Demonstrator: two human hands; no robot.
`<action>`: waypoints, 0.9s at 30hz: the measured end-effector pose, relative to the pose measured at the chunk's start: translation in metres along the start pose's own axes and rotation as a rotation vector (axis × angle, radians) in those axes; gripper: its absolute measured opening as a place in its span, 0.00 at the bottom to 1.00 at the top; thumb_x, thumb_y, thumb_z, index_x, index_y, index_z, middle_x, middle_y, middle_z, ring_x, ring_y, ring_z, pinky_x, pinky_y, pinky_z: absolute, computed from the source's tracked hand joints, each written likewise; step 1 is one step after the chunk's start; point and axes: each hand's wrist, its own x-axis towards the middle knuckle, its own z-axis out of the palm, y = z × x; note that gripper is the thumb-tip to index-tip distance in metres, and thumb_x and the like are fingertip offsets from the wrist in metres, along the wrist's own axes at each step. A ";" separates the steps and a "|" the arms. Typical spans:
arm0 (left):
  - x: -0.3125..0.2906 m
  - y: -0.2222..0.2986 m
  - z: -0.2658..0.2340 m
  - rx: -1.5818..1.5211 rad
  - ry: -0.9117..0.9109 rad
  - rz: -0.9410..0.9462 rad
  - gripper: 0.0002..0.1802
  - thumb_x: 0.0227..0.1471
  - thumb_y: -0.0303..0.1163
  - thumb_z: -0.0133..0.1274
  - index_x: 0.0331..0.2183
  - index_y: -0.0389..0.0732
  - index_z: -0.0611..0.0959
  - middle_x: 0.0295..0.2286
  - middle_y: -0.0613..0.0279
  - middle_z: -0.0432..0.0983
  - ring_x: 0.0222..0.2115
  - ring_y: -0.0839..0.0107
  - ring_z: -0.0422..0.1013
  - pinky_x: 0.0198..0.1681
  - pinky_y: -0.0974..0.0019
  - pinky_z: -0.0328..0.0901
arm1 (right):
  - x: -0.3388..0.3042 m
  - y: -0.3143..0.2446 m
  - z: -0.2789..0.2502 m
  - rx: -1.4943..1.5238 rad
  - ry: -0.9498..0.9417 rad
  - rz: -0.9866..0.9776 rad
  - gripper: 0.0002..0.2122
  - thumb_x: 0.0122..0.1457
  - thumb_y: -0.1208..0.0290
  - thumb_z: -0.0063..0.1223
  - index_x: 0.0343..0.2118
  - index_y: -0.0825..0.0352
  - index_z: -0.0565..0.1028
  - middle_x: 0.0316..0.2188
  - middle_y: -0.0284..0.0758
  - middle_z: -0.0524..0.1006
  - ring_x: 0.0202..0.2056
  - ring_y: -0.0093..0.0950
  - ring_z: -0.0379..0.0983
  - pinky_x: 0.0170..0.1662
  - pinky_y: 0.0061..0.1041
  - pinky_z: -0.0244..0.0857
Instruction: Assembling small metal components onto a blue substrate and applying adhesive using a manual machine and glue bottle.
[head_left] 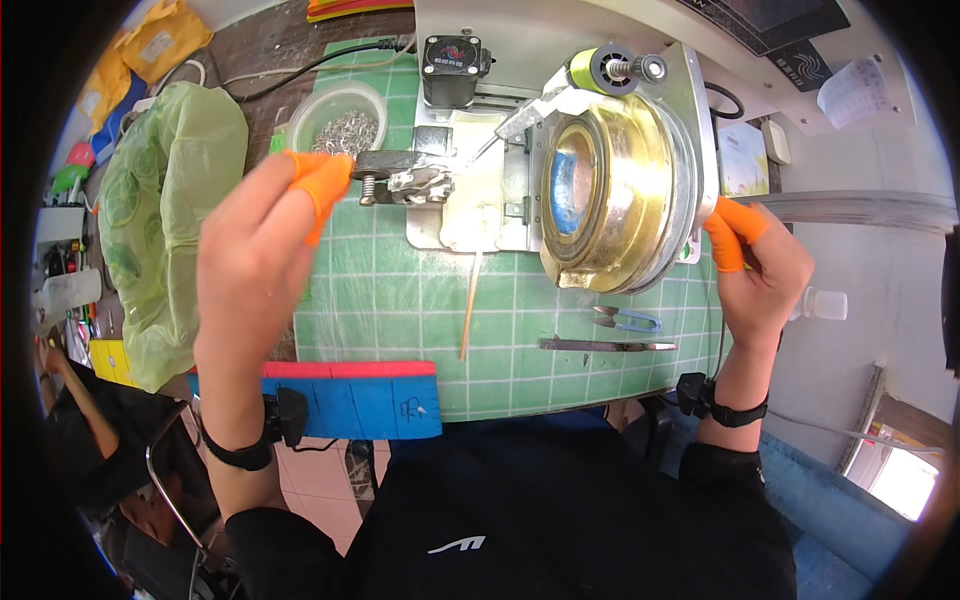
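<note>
My left hand (pixel 255 245), orange finger covers on its fingertips, is closed in a pinch at the left end of a dark clamp arm (pixel 400 162) with a small spring. What its fingertips hold is too small to make out. Just behind them, a round translucent tub (pixel 330 105) holds many small silver metal pieces (pixel 348 132). At the right side plate of the machine (pixel 703 140), my right hand (pixel 755 270), also in orange finger covers, has its fingers pressed together; what they grip is hidden. A large gold-coloured ring drum (pixel 625 195) stands between both hands.
A spool of yellow-green thread (pixel 597 70) sits above the drum. Blue-handled snips (pixel 630 320) and dark tweezers (pixel 608 346) lie on the green gridded mat (pixel 400 300). A blue-and-red block (pixel 365 400) rests at the front edge; a green plastic bag (pixel 170 230) hangs left.
</note>
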 end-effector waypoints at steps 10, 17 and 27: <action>0.007 0.012 0.002 -0.189 0.015 -0.209 0.11 0.45 0.18 0.62 0.36 0.35 0.85 0.31 0.53 0.78 0.29 0.59 0.76 0.33 0.67 0.69 | -0.033 0.031 -0.024 0.027 0.221 0.231 0.06 0.52 0.82 0.65 0.34 0.71 0.83 0.23 0.33 0.79 0.20 0.16 0.66 0.24 0.15 0.58; 0.012 0.014 -0.009 -0.254 -0.107 -0.242 0.13 0.49 0.15 0.58 0.40 0.32 0.83 0.35 0.53 0.76 0.35 0.63 0.74 0.40 0.69 0.69 | -0.044 0.061 -0.036 0.030 0.266 0.280 0.06 0.53 0.79 0.66 0.35 0.67 0.84 0.21 0.33 0.79 0.19 0.16 0.64 0.22 0.17 0.56; 0.009 0.017 -0.004 -0.116 -0.159 -0.277 0.12 0.54 0.19 0.54 0.43 0.31 0.80 0.37 0.55 0.72 0.38 0.61 0.70 0.43 0.68 0.63 | -0.058 0.079 -0.039 -0.014 0.214 0.274 0.07 0.53 0.77 0.66 0.35 0.66 0.85 0.19 0.35 0.76 0.16 0.22 0.63 0.20 0.20 0.55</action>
